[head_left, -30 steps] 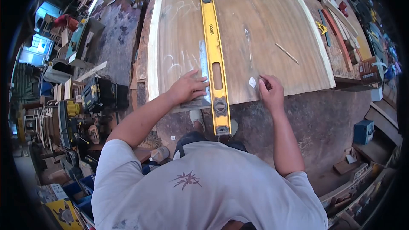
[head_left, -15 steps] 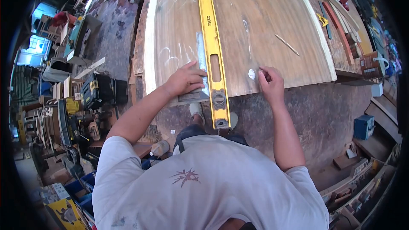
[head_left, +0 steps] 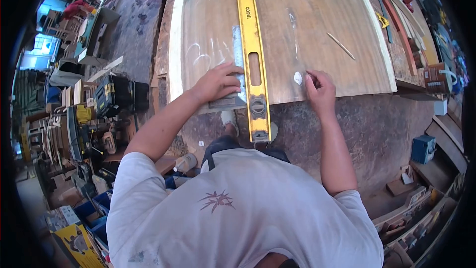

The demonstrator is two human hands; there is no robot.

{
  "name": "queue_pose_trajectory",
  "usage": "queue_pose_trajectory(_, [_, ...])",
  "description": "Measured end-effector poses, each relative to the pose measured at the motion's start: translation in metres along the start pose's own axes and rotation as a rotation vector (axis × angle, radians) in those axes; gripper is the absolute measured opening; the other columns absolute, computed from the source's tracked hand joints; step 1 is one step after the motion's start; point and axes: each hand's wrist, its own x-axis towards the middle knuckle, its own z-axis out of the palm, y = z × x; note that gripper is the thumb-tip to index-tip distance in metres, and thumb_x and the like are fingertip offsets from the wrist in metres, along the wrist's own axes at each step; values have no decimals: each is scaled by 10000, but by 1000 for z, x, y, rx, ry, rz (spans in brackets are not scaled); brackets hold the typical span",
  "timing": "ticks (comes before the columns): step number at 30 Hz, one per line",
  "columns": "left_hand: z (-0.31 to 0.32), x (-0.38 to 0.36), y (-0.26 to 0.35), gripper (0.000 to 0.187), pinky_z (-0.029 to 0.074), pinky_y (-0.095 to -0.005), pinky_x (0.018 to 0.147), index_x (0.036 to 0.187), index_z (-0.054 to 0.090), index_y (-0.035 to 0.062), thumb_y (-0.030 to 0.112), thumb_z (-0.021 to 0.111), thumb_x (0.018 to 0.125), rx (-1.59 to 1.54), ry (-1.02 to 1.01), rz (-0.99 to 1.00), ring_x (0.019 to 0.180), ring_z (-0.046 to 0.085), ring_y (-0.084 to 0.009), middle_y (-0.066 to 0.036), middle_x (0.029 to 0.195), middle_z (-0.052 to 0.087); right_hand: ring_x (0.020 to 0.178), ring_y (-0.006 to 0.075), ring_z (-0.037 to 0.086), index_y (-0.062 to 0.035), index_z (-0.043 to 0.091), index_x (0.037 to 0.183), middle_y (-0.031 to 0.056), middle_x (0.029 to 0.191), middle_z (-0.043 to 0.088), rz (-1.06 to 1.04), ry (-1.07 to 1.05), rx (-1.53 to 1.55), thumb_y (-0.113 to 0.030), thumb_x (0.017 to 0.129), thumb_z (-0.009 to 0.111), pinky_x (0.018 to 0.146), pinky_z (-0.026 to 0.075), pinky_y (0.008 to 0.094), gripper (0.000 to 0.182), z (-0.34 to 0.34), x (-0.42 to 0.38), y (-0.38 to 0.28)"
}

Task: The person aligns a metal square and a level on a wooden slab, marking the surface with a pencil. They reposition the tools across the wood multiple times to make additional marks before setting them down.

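Note:
A broad wooden slab [head_left: 277, 34] with pale edges and chalk marks lies in front of me. Along it runs a long yellow spirit level [head_left: 250, 30], its near end overhanging the slab's front edge. Against the level's left side lies a metal try square [head_left: 237, 39], its dark stock near the front edge. My left hand [head_left: 219, 83] is on the square, fingertips at the blade beside the level. To the right, my right hand [head_left: 321, 89] is at the front edge with fingers curled and thumb drawn in; anything inside is hidden. A white patch [head_left: 298, 78] is just left of it.
A pencil-like stick [head_left: 341, 46] lies on the slab's right half. Beyond its right edge are a yellow small square [head_left: 382, 20], wood strips [head_left: 401, 30] and a brown container [head_left: 439, 77]. Toolboxes [head_left: 119, 94] stand at left, a blue box [head_left: 424, 149] at right.
The whole view has shifted slightly, so the slab and level appear a little higher and further right. Both hands keep about the same places on the work.

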Motion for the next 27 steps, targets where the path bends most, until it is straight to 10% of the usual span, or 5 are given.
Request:
queue_pose_trajectory(20, [-2, 10, -7, 348, 349, -483, 1180, 1040, 734, 128, 255, 868, 745, -89, -55, -120, 1443, 370, -425, -208, 1566, 386, 773, 233, 617, -36, 736, 1017, 98, 846, 675, -20, -30, -33, -112, 878, 722, 739, 502, 352, 159, 2, 2, 8])
queue_pose_trajectory(27, [-14, 23, 9, 805, 268, -446, 1240, 1384, 546, 112, 286, 912, 688, -27, -135, -413, 1511, 269, -385, -230, 1617, 302, 859, 295, 648, -49, 739, 991, 116, 912, 712, -46, 4, -70, -143, 862, 730, 793, 515, 390, 159, 1, 0, 7])
